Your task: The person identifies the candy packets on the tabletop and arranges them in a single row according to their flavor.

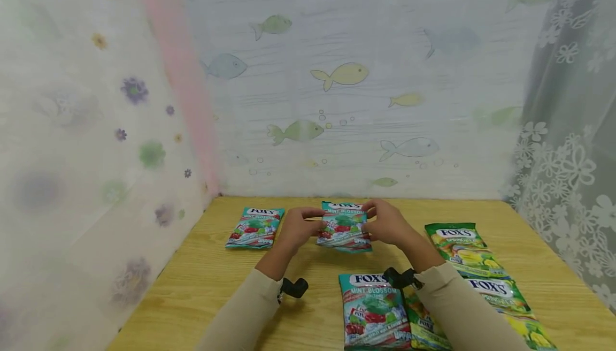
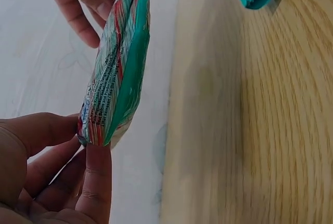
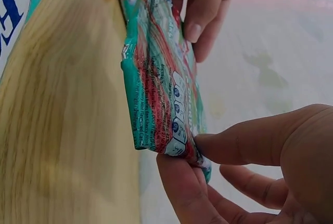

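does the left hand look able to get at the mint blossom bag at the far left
Probably yes, after letting go: the left hand now pinches one edge of the raised bag, but the far-left bag lies close beside that hand, with nothing seen on top of it.

- Before me, a plain, long beige left sleeve [image 1: 238, 316] ends in a straight-edged cuff [image 1: 267, 280].
- A matching beige right sleeve [image 1: 474, 316] narrows toward its own cuff [image 1: 430, 276].
- A black wrist camera [image 1: 294, 288], curved like a hook, sits at the left; its black twin [image 1: 398, 277] at the right.
- Beyond the sleeves, bare fingers [image 3: 239, 140].
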{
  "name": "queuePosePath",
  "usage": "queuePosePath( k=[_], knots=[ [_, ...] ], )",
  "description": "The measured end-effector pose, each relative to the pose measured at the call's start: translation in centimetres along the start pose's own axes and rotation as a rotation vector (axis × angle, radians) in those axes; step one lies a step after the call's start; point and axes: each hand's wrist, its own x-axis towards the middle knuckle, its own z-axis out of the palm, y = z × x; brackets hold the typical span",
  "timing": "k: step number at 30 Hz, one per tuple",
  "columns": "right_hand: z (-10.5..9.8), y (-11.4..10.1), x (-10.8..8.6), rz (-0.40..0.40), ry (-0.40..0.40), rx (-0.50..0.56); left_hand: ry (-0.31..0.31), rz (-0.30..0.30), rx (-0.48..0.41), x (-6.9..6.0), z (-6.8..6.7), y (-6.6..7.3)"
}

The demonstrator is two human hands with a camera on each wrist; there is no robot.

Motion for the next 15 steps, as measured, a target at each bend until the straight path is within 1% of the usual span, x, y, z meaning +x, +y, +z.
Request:
queuePosePath(
  k=[4,8,12,15],
  knots=[
    [0.5,-0.2,0.4,0.001,-0.001,0.003,0.014,-0.015,0.022,-0.1,-0.6,0.0],
    [1.0,-0.4,1.0,-0.003,0.003,0.012,0.022,-0.030,0.019,0.0,-1.1,0.1],
    [2.0,-0.6,1.7,-0.004,0.003,0.021,0.046,-0.026,0.015,-0.3,-1.9,-0.3],
    [2.7,-0.9,2.0,-0.003,0.001,0.003,0.067,-0.032,0.005,-0.5,-2.3,-0.8]
  ],
)
